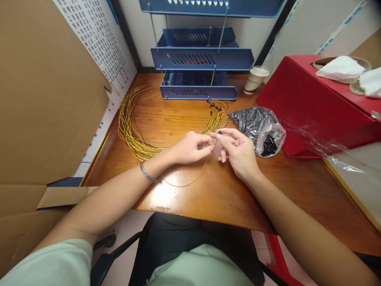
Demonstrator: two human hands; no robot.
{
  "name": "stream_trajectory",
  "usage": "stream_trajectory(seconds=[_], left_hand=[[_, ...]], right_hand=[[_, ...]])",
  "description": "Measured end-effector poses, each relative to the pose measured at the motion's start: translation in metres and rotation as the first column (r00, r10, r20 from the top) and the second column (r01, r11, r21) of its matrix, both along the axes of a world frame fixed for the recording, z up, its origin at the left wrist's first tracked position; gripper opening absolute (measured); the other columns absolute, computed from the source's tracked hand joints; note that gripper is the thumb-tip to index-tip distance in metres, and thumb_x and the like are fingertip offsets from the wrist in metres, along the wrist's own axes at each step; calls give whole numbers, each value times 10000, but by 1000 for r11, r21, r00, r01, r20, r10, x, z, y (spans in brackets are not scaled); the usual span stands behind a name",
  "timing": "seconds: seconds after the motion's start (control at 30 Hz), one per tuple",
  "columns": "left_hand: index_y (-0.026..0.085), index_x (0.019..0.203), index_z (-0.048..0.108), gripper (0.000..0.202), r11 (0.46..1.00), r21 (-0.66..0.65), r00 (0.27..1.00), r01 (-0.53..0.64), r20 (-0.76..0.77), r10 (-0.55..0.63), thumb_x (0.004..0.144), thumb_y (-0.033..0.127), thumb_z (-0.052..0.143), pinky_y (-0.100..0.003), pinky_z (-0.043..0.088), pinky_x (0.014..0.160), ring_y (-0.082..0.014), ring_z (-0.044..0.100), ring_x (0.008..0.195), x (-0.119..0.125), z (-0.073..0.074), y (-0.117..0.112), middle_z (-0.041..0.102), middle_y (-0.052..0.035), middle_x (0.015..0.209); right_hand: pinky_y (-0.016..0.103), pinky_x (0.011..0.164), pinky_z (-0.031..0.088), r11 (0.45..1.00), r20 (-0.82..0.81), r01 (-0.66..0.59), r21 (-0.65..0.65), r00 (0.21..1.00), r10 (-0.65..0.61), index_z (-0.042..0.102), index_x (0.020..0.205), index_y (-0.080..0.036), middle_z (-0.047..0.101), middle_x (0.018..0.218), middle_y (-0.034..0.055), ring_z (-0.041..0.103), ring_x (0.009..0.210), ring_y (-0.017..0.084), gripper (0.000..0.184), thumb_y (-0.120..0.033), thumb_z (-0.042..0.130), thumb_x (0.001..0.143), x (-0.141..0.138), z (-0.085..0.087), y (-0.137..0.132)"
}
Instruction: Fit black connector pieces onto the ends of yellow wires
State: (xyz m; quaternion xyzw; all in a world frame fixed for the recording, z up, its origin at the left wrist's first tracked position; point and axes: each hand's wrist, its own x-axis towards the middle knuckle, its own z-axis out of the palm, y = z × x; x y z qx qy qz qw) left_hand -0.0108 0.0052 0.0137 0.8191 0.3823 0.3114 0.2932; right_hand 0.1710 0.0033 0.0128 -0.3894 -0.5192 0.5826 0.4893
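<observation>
My left hand is closed in a pinch on a thin yellow wire, whose loose loop hangs down over the table in front of it. Close by on the right, my right hand pinches a small black part between thumb and forefinger. The fingertips of both hands nearly meet; whether the wire enters the black part is too small to tell. Behind the hands lies a coiled bundle of yellow wires, with black pieces on its right-hand ends. A clear plastic bag full of small black parts lies open beside my right hand.
A blue tiered tray rack stands at the back of the wooden table. To its right are a paper cup and a red box bearing tape rolls and white tissue. A cardboard box borders the left side.
</observation>
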Motion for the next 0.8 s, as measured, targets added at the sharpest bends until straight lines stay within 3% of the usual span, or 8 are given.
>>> stream_trajectory(seconds=[0.33, 0.5, 0.67, 0.8], left_hand=[[151, 655, 614, 230, 1000, -2, 997, 4, -76, -4, 845, 264, 550, -219, 329, 548, -73, 429, 502, -1, -2, 0, 483, 47, 522], [149, 640, 589, 314, 996, 44, 996, -84, -25, 85, 898, 321, 538, -227, 322, 550, -71, 410, 504, -2, -2, 1, 496, 38, 532], [149, 772, 641, 260, 968, 97, 970, -230, 99, 221, 920, 348, 563, -229, 337, 563, -85, 449, 544, -4, -1, 2, 558, 30, 584], [143, 911, 696, 281, 978, 99, 980, -182, 95, 173, 969, 359, 527, -230, 370, 588, -86, 504, 569, -3, -2, 3, 654, 8, 674]], right_hand=[[220, 361, 425, 999, 10, 52, 11, 999, -53, 658, 937, -183, 815, 877, 38, 492, 333, 48, 362, -417, 852, 740, -1, 3, -1], [221, 369, 438, 998, 39, 50, 27, 998, -51, 670, 915, -178, 773, 762, 10, 495, 354, 53, 419, -471, 877, 697, -3, 3, -3], [217, 365, 438, 989, 89, 112, 95, 989, -121, 714, 904, -181, 769, 808, 27, 490, 402, 51, 399, -464, 883, 680, -2, 4, -1], [217, 371, 435, 991, 146, 73, 112, 985, -89, 730, 908, -174, 749, 738, 20, 494, 412, 63, 369, -448, 868, 703, -2, 0, -1]])
